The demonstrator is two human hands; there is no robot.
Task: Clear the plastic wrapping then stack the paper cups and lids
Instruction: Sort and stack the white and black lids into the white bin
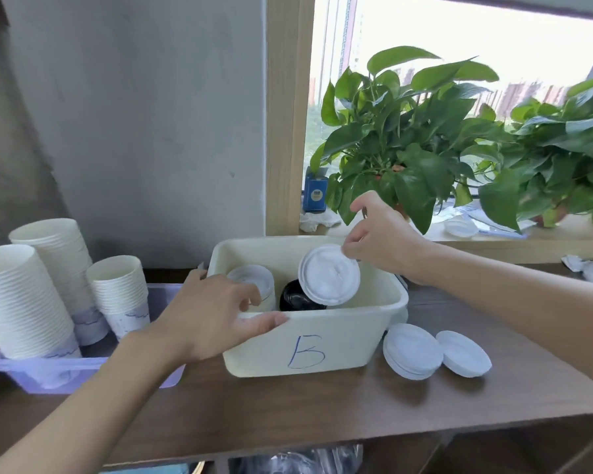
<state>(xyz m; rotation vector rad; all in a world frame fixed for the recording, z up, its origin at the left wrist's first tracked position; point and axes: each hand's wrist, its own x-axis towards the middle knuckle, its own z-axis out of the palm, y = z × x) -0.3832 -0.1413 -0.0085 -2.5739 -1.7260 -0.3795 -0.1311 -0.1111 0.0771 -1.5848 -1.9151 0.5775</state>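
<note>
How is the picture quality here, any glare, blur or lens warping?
Head view: the window is blown out near white, hazing the towers outside. Head view: the wide lens stretches both forearms toward the lower corners. Head view: the lid pinched by the right hand looks soft and washed, while the B on the bin held by the left hand reads clearly.

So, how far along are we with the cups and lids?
Done: three cup stacks stand in the purple tray. In hand: right hand pinches a white lid over the bin, left hand grips its rim. Left: two lid piles lie on the table beside it.
</note>
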